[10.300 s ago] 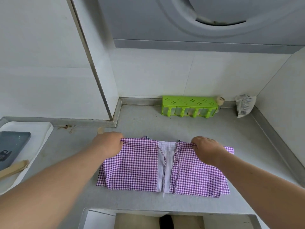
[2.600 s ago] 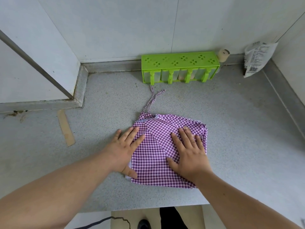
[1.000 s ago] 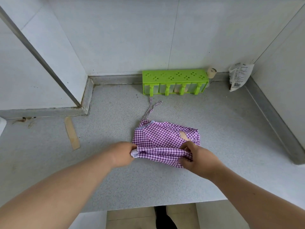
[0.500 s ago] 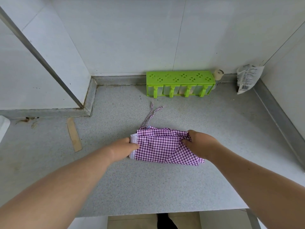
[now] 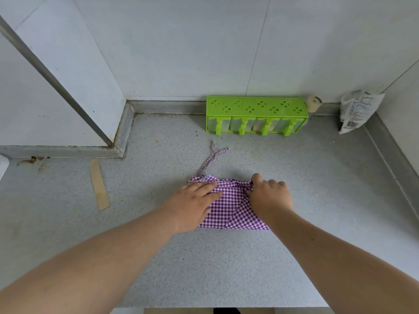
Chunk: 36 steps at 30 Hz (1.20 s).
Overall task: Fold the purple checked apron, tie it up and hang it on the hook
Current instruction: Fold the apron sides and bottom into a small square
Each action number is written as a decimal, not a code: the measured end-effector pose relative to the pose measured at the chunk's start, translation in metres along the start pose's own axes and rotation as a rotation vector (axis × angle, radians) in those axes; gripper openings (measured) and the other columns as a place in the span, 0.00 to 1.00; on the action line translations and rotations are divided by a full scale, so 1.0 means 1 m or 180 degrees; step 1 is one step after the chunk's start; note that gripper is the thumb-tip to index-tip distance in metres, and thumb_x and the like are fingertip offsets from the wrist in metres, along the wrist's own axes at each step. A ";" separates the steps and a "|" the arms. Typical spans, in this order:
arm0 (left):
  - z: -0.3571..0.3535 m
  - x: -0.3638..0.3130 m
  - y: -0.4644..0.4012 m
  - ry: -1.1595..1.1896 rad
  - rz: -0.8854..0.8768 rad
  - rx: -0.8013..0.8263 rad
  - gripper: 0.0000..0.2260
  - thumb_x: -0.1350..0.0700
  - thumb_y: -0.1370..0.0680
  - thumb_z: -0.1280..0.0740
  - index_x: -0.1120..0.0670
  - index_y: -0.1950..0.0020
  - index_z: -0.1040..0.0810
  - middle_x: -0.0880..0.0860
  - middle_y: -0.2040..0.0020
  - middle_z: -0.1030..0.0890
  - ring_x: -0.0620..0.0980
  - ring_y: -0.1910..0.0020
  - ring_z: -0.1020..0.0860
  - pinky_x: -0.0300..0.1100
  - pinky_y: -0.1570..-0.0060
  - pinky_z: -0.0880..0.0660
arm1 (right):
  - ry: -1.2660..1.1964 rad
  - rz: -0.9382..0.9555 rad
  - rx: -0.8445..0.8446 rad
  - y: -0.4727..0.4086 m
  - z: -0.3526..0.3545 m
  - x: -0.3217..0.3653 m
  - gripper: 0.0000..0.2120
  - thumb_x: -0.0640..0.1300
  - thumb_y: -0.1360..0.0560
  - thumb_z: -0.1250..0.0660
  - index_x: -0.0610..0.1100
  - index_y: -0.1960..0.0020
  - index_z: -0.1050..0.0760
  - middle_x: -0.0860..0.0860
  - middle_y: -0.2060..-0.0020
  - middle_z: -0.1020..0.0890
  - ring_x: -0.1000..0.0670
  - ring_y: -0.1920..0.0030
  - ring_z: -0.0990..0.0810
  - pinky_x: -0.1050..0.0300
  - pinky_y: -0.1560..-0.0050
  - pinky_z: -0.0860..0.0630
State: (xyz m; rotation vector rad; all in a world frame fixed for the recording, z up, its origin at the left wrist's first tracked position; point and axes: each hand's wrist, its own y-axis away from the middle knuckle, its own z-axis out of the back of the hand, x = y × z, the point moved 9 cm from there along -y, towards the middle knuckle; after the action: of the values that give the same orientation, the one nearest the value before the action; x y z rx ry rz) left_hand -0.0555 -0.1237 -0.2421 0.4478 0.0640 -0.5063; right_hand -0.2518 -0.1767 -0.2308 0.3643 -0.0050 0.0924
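Head view: the purple checked apron (image 5: 229, 206) lay folded into a small packet on the grey counter (image 5: 204, 268), directly under and between your two hands. Your left hand (image 5: 192, 205) rested flat on the packet's left part, fingers straight and together, pointing toward your right hand; it pressed the cloth and gripped nothing. Your right hand (image 5: 269, 196) sat on the packet's right end, fingers curled over the far right corner and bunching the fabric there; the thumb was hidden, so how firm the hold was could not be told.

The packet's long axis ran from one hand to the other, roughly parallel to the counter's near edge. A diagonal fold line crossed the visible middle strip between your hands. Two apron strings (image 5: 212, 160) trailed out from the far left corner, just beyond your left fingertips, pointing away from you toward the green rack (image 5: 256, 115) at the wall, and lay flat and untied.

Past your right hand, well apart, a white packet (image 5: 358, 112) leaned in the corner. Left of your left hand, a wooden strip (image 5: 99, 184) lay on the counter.
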 end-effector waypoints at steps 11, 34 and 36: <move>-0.002 0.031 -0.009 0.0715 0.0753 -0.0699 0.15 0.46 0.14 0.41 0.48 0.29 0.27 0.46 0.25 0.32 0.50 0.26 0.33 0.52 0.23 0.36 | 0.0006 0.0882 -0.0241 0.005 -0.020 0.039 0.24 0.60 0.15 0.49 0.57 0.21 0.36 0.54 0.31 0.25 0.46 0.27 0.31 0.41 0.24 0.42; -0.021 0.046 -0.016 0.0940 0.1193 -0.1330 0.20 0.52 0.15 0.44 0.48 0.25 0.25 0.47 0.36 0.26 0.49 0.36 0.29 0.51 0.28 0.29 | -0.0286 0.0821 -0.0402 -0.027 -0.018 0.054 0.19 0.45 0.15 0.51 0.58 0.30 0.31 0.57 0.37 0.24 0.48 0.31 0.30 0.43 0.26 0.50; -0.024 0.049 -0.016 0.0963 0.1191 -0.1474 0.17 0.52 0.17 0.42 0.48 0.30 0.21 0.48 0.39 0.25 0.50 0.39 0.27 0.50 0.31 0.26 | -0.0105 0.1052 -0.0391 -0.028 -0.013 0.064 0.21 0.43 0.16 0.50 0.58 0.28 0.33 0.54 0.38 0.26 0.47 0.31 0.30 0.42 0.25 0.48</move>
State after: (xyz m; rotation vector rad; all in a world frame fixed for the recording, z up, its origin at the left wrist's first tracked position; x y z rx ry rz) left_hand -0.0193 -0.1483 -0.2781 0.0722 0.3738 -0.0436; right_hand -0.1860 -0.1926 -0.2517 0.2396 -0.1031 0.4113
